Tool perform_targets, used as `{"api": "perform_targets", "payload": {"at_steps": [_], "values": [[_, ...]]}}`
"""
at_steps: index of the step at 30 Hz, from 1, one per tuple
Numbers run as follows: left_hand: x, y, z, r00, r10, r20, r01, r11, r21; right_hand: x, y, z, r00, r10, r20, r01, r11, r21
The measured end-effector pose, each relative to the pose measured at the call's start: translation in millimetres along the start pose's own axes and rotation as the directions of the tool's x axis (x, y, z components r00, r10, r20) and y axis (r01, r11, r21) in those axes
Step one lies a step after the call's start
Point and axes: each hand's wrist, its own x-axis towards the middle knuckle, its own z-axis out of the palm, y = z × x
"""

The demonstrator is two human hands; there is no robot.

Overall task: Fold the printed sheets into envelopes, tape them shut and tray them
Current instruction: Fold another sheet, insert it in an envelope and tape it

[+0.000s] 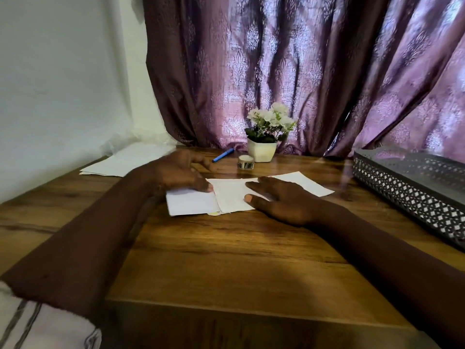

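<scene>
A white printed sheet (231, 197) lies on the wooden table, partly folded, with its left flap turned over and its right end flat. My left hand (183, 172) rests with fingertips on the left flap. Palm down, my right hand (279, 200) presses the middle of the sheet with fingers spread. A roll of tape (245, 162) stands behind the sheet. At the far left lies a stack of white sheets (125, 161). The dark perforated metal tray (412, 182) sits at the right edge.
A blue pen (222, 155) lies behind my left hand. A white pot of white flowers (264, 144) stands by the purple curtain (302, 71). The table's front edge (226, 302) is near me. A white wall is on the left.
</scene>
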Motion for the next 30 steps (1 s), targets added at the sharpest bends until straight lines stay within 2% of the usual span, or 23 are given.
{"api": "perform_targets", "payload": {"at_steps": [3,5,8,10,12,14,18,21,23,26,30], "values": [[5,11,11,0.993,0.032,-0.116,-0.034,0.999,-0.014,0,-1,0,1.000,0.000,0.007,0.000,0.999,-0.051],[6,13,8,0.985,-0.044,-0.164,0.040,0.999,-0.027,1,-1,0,1.000,0.014,0.001,-0.014,0.999,-0.046],[0,8,-3,0.960,-0.250,-0.128,0.237,0.965,-0.109,2,0,1,0.999,0.051,-0.012,-0.052,0.998,-0.044],[-4,3,-6,0.937,-0.344,-0.054,0.322,0.915,-0.244,3,-1,2,0.998,0.068,-0.018,-0.069,0.996,-0.058],[-5,1,-5,0.945,-0.327,-0.004,0.304,0.883,-0.359,3,-2,2,0.998,0.065,-0.018,-0.066,0.995,-0.069],[-4,4,3,0.963,-0.270,0.007,0.251,0.883,-0.397,1,-1,2,0.998,0.057,-0.016,-0.058,0.996,-0.074],[4,8,19,0.968,-0.228,-0.102,0.175,0.910,-0.376,0,-4,2,0.998,0.052,-0.018,-0.053,0.997,-0.061],[11,18,33,0.952,-0.162,-0.259,0.102,0.968,-0.228,-3,-9,2,0.999,0.040,-0.021,-0.041,0.997,-0.072],[13,27,39,0.941,-0.136,-0.311,0.093,0.984,-0.149,-5,-14,2,0.999,0.027,-0.016,-0.029,0.996,-0.081],[14,33,33,0.949,-0.174,-0.264,0.141,0.980,-0.138,-3,-16,1,0.999,0.034,-0.011,-0.035,0.992,-0.122],[1,23,7,0.919,-0.368,-0.139,0.329,0.913,-0.243,3,-8,-1,0.994,0.104,-0.028,-0.107,0.984,-0.143]]}}
